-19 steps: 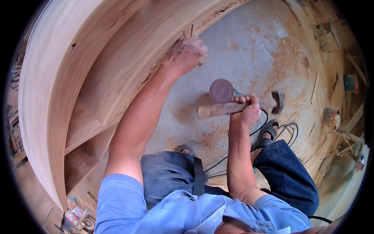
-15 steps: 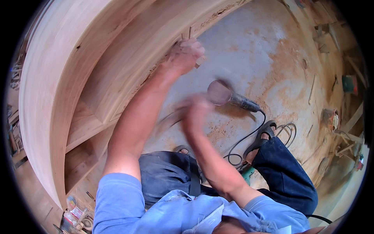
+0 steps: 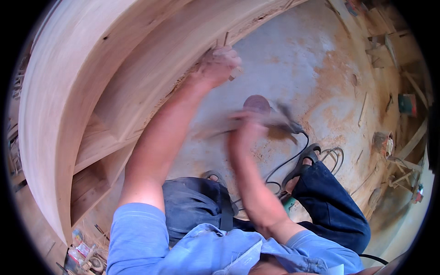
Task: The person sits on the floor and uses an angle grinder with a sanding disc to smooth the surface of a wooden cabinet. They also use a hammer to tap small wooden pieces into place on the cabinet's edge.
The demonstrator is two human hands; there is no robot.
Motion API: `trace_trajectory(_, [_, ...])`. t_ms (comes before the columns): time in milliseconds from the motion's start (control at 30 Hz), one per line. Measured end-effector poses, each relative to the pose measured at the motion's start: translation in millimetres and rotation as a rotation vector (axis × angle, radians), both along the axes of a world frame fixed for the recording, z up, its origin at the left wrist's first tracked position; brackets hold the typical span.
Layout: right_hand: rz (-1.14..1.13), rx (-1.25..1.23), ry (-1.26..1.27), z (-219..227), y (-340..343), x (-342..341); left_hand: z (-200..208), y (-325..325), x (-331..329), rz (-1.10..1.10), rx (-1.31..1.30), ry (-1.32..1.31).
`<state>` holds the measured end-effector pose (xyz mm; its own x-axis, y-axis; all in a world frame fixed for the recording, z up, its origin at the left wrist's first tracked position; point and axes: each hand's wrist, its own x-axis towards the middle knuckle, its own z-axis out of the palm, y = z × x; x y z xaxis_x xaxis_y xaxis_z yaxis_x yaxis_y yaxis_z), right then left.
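Observation:
My left hand (image 3: pixel 216 66) is closed at the inner edge of a large curved wooden piece (image 3: pixel 151 68). A short, pale, block-like end of a chisel-like tool (image 3: pixel 232 77) pokes out of the fist; the rest is hidden by the fingers. Lower and to the right, my right hand (image 3: pixel 249 130) is closed and smeared by motion. It grips a long, blurred hammer-like tool (image 3: pixel 275 120), whose exact kind does not show. Beyond that hand, an angle grinder (image 3: pixel 256 104) with a round disc lies on the floor, partly covered by the blur.
The grinder's black cord (image 3: pixel 293 153) loops over the dusty floor (image 3: pixel 284 55) to my sandalled foot (image 3: pixel 306 162). A green power tool (image 3: pixel 288 203) lies between my legs. Along the right stand a bucket-like container (image 3: pixel 381 143), a green box (image 3: pixel 407 104) and wood scraps.
My right hand has swung up and to the right with the blurred tool, now overlapping the grinder. My left hand keeps its place on the wood; the view has shifted slightly.

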<state>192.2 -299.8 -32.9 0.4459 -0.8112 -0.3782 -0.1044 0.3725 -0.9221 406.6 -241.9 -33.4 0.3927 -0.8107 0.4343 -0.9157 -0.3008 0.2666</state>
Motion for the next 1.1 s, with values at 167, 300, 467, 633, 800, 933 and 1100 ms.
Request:
trace_trajectory(167, [0.35,0.335,0.013,44,40,13,5,16,-7,0.038,0.088,0.066])
trace_trajectory(300, [0.431,0.079,0.137,25,-75,-15,-15,5,-22,0.07,0.132,0.07])
trace_trajectory(467, [0.499,0.188,0.345,-17,-236,-6,-13,-24,-56,0.067,0.24,0.2])
trace_trajectory(633, [0.839,-0.196,0.848,-33,-321,-10,-14,-22,-60,0.129,0.336,0.285])
trace_trajectory(800, [0.69,-1.173,1.029,-73,-345,-34,-21,10,-45,0.35,0.494,-0.301])
trace_trajectory(933, [0.695,-1.134,0.708,-72,-267,-19,-28,48,-32,0.428,0.83,-0.712])
trace_trajectory(1100, [0.701,-1.199,0.566,-87,-216,-16,-36,50,-31,0.45,0.962,-0.788])
